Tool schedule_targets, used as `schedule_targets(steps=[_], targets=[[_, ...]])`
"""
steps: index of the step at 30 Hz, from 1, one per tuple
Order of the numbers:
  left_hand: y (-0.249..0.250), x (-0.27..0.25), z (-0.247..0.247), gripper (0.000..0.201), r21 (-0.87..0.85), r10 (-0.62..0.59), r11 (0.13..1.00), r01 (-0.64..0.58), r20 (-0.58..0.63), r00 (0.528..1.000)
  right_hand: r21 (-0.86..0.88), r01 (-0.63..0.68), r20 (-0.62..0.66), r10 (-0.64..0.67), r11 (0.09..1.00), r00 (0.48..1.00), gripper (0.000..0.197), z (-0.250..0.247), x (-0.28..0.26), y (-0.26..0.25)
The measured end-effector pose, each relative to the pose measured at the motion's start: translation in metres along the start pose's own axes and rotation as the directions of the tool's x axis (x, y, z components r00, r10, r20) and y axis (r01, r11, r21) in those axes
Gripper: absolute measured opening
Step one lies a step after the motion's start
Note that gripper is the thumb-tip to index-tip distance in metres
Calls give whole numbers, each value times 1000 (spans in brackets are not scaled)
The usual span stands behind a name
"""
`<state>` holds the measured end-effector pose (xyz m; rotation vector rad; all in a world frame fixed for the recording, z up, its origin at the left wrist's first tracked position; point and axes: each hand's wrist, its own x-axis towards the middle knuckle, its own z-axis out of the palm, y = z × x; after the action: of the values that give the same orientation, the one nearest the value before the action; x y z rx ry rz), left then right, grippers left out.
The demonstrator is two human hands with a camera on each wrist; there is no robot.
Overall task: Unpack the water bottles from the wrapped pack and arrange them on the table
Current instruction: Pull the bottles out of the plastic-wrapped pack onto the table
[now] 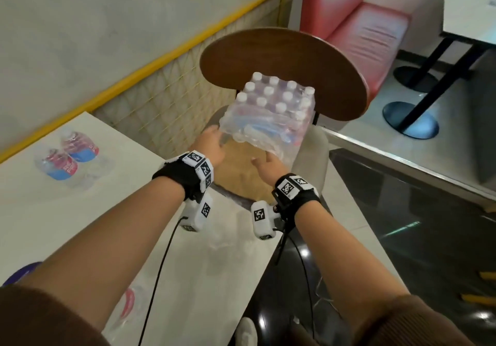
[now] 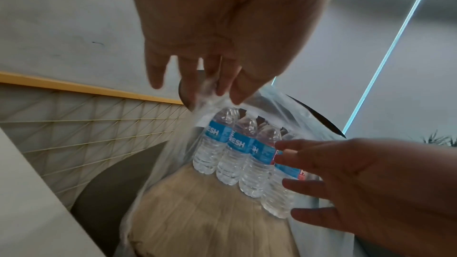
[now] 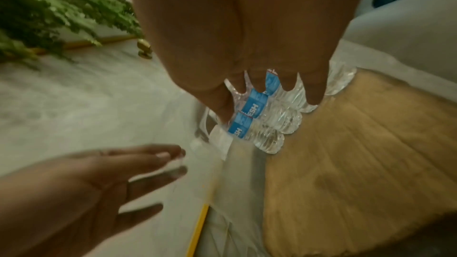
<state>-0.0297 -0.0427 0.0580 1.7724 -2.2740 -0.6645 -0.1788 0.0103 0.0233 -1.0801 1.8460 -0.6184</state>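
Observation:
The wrapped pack (image 1: 271,109) of white-capped, blue-labelled water bottles stands tilted on a chair seat (image 1: 241,168), beyond the white table (image 1: 80,225). My left hand (image 1: 212,144) is at the pack's near left corner. In the left wrist view its thumb and fingers (image 2: 217,89) pinch the clear plastic wrap (image 2: 173,153), pulled away from the bottles (image 2: 237,153). My right hand (image 1: 264,160) reaches the pack's near lower edge with fingers straight and spread. In the right wrist view these fingers (image 3: 272,89) lie against the bottles (image 3: 259,116).
Two loose bottles (image 1: 68,158) lie on the table at the left, and another (image 1: 127,302) lies near its front. The chair's wooden backrest (image 1: 281,58) rises behind the pack. A mesh panel with a yellow rail (image 1: 161,58) lines the wall. A red bench (image 1: 362,29) stands at the back right.

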Motion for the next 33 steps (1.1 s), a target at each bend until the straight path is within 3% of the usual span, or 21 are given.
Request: schedule_targets(steps=[2, 4, 7, 11, 16, 19, 21, 23, 24, 27, 30, 33], targets=[[3, 4, -4, 33, -80, 54, 995, -63, -112, 992, -58, -17, 53, 20, 998, 998, 61, -3, 4, -7], [3, 5, -6, 31, -150, 29, 987, -63, -214, 976, -109, -25, 84, 34, 994, 996, 58, -6, 10, -19], [0, 8, -5, 27, -226, 7, 972, -71, -272, 962, -200, -16, 37, 24, 980, 999, 45, -11, 22, -39], [-2, 10, -1, 26, -243, 67, 960, -140, -285, 956, -356, 5, 9, -2, 935, 1000, 50, -29, 37, -31], [-13, 17, 5, 29, -243, 117, 955, -168, -211, 970, -653, 38, 39, -16, 757, 999, 46, -41, 50, -32], [-18, 22, 9, 32, -206, 178, 956, -209, -157, 971, -656, 42, 53, -9, 754, 999, 47, -36, 53, -20], [-22, 25, 13, 37, -159, 166, 971, -181, -105, 981, -575, -2, 17, 14, 818, 1000, 50, -27, 50, -14], [-24, 25, 17, 48, -121, 148, 980, -157, -83, 986, -255, -29, -10, 27, 967, 1000, 52, -17, 43, -15], [-26, 25, 20, 57, -104, 145, 983, -152, -75, 987, -76, 24, -90, -31, 997, 995, 54, -11, 43, -14], [-35, 18, 28, 76, -105, 106, 989, -104, 17, 994, 180, 214, -249, -166, 960, 954, 45, 4, 34, -8], [-40, 6, 37, 91, -156, 70, 986, -50, 122, 990, 308, 227, -213, -166, 924, 963, 33, 15, 19, -2], [-35, -3, 41, 88, -378, 67, 926, -6, 148, 987, 406, 312, -187, -256, 859, 948, 14, 22, 4, -10]])
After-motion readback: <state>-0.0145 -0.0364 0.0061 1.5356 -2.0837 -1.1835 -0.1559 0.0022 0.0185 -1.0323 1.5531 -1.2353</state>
